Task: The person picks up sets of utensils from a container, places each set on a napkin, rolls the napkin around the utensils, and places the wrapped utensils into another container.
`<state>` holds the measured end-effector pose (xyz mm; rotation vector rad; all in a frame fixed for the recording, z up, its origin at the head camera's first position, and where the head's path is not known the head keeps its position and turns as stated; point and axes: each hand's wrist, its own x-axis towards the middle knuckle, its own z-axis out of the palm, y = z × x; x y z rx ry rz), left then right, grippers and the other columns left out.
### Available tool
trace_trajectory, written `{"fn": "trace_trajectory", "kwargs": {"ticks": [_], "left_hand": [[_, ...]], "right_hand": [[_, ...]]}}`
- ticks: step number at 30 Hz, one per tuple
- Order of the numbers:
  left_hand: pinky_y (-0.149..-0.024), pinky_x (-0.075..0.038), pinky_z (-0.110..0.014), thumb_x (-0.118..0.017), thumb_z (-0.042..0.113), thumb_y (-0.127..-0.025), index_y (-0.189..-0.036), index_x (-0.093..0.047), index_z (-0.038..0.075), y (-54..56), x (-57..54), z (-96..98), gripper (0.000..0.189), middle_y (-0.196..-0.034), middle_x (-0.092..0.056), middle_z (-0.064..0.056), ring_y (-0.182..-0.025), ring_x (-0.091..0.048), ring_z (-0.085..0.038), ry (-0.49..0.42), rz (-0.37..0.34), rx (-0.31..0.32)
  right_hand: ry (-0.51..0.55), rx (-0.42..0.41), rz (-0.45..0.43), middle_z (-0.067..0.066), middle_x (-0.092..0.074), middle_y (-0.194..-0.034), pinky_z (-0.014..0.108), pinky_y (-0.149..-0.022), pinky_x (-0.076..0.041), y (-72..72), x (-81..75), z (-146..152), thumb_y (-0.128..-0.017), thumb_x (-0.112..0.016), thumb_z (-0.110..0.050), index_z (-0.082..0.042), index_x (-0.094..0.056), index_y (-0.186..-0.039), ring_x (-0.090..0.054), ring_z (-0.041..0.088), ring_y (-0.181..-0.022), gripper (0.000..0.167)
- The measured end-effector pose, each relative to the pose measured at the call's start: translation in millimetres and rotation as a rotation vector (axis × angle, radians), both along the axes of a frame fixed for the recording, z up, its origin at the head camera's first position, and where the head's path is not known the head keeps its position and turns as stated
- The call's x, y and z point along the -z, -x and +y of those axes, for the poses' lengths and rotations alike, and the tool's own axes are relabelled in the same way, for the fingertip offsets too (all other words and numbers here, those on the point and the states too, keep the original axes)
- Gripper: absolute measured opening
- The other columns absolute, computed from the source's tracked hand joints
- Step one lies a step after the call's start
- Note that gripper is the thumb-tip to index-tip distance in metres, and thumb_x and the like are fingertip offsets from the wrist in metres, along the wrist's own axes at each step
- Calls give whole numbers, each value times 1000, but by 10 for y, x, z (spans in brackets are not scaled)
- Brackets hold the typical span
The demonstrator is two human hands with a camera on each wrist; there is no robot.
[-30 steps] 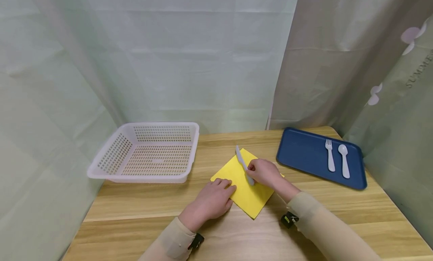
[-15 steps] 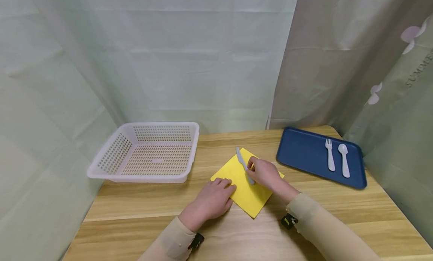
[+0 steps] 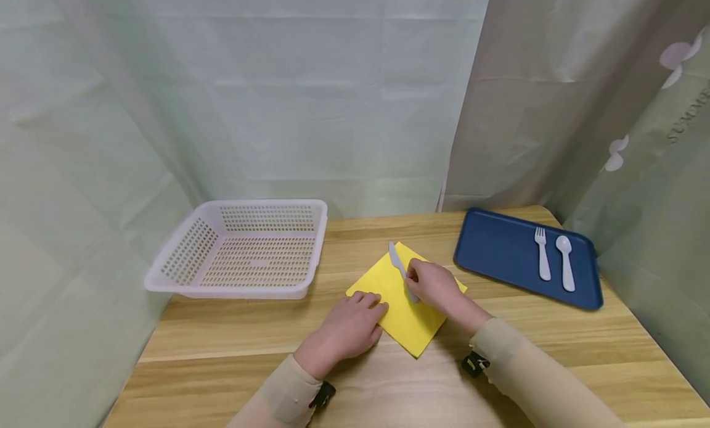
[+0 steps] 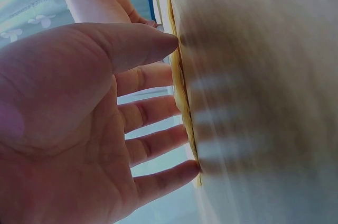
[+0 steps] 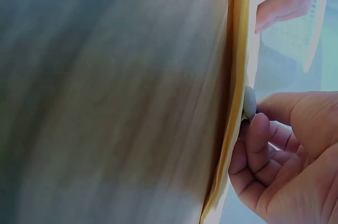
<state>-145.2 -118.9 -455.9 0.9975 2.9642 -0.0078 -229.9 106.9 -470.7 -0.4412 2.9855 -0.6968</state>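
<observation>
A folded yellow napkin (image 3: 410,332) lies on the table, turned so that one corner points toward me. Diagonally across it sits a pale grey knife (image 3: 395,258), its blade tip close to the far corner. My right hand (image 3: 435,284) pinches the knife by its handle, which shows end-on as a rounded grey butt (image 5: 250,102) in the right wrist view. My left hand (image 3: 350,327) rests at the napkin's left corner. In the left wrist view its extended fingers (image 4: 153,110) and thumb touch the napkin's edge (image 4: 182,100).
To the right stands a dark blue tray (image 3: 490,243) holding a white fork (image 3: 542,258) and a white spoon (image 3: 566,264) side by side. A white slotted basket (image 3: 244,292) is at the back left. Curtains (image 3: 310,107) enclose the wooden table (image 3: 222,348).
The knife's tip has shifted very slightly toward me and to the right. My right fingers have re-settled on the handle. The left hand stays where it was.
</observation>
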Motion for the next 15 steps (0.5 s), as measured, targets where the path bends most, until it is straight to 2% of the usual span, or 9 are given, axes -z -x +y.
{"fn": "trace_trajectory", "kwargs": {"ticks": [15], "left_hand": [[-110,-53,-53,-72,30,-106,-144,-71,14,-4,-7,7,41,-146,-64,-8,-133,-61,-32,-11,-1,-3]], "right_hand": [[44,-87,20,-3,-66,-89,37,-75,-53,-61,-57,111,-99,-81,-11,-14,-75,-96,-58,15,-79,7]]}}
